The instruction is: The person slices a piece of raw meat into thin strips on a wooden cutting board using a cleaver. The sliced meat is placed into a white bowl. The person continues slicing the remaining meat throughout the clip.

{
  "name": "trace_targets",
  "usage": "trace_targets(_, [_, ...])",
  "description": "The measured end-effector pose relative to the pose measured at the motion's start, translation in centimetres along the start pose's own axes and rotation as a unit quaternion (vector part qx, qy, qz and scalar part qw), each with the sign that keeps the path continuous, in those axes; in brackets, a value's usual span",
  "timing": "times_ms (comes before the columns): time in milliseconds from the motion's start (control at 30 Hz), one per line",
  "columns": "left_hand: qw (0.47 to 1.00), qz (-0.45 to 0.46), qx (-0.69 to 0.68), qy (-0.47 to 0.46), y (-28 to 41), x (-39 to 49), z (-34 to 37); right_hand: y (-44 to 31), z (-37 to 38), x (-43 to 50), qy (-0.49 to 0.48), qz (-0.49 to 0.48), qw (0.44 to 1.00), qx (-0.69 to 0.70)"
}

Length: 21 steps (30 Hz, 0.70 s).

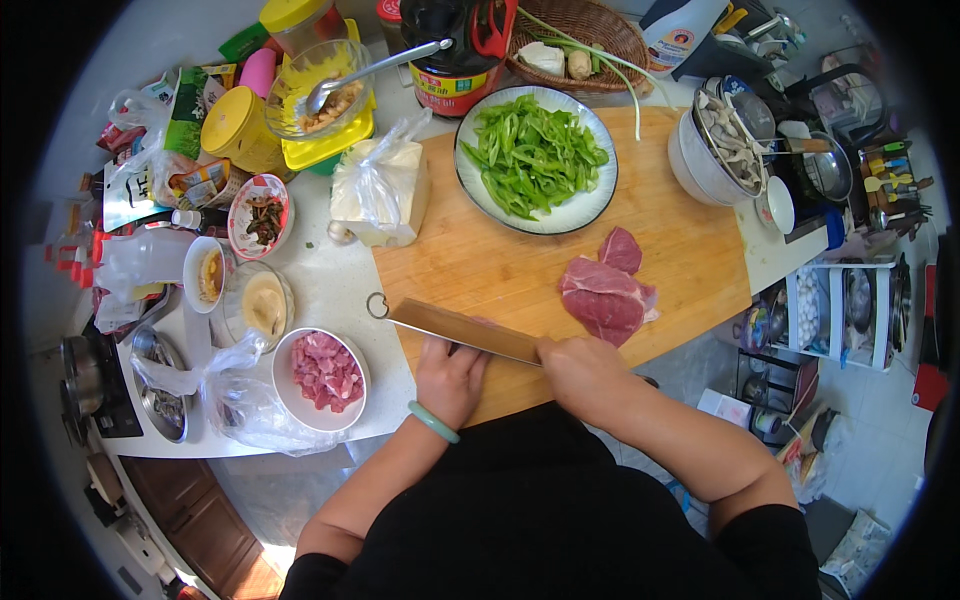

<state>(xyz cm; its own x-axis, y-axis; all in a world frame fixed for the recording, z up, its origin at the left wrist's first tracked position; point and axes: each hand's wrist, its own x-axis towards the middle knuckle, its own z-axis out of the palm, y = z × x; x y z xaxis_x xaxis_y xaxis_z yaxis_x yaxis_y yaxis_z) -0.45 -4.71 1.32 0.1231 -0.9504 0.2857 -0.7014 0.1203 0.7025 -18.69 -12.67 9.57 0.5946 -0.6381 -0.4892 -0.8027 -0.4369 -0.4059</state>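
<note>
My right hand (585, 371) grips the handle end of a kitchen cleaver (465, 330), whose broad blade lies across the lower part of a wooden cutting board (675, 180). My left hand (452, 379), with a green bangle at the wrist, is at the near side of the blade, fingers bent; its fingertips are partly hidden by the blade. A trace of red meat shows at the blade's far edge. Pieces of raw red meat (606, 296) lie on the board to the right. Behind them stands a plate (466, 176) of sliced green peppers (532, 154).
Left of the board are a white bowl of cut meat (326, 375), bagged tofu (382, 195) and small bowls of seasonings. A pot with mushrooms (724, 146) stands at the board's right. Behind are a dark sauce bottle (454, 60) and a wicker basket (630, 45).
</note>
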Motion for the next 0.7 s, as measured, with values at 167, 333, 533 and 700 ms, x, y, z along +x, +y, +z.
trace_targets(167, [0.999, 0.004, -0.017, 0.038, -0.4, -0.7, 0.3, 3.3, -0.8, -4.2, -0.012, 0.042, 0.999, 0.0])
trace_targets(333, [1.0, 0.006, 0.009, 0.02, -0.2, -0.5, 0.1, 2.3, -2.1, -6.0, -0.014, 0.055, 0.998, -0.008])
trace_targets(533, [0.999, -0.034, -0.011, 0.019, -0.3, -0.8, 0.3, 2.5, -3.1, -7.7, -0.065, 0.075, 0.995, -0.033])
trace_targets(700, [0.999, -0.024, -0.025, 0.005, 0.2, 0.1, -0.2, 1.1, -3.5, -5.7, -0.074, 0.076, 0.993, -0.051])
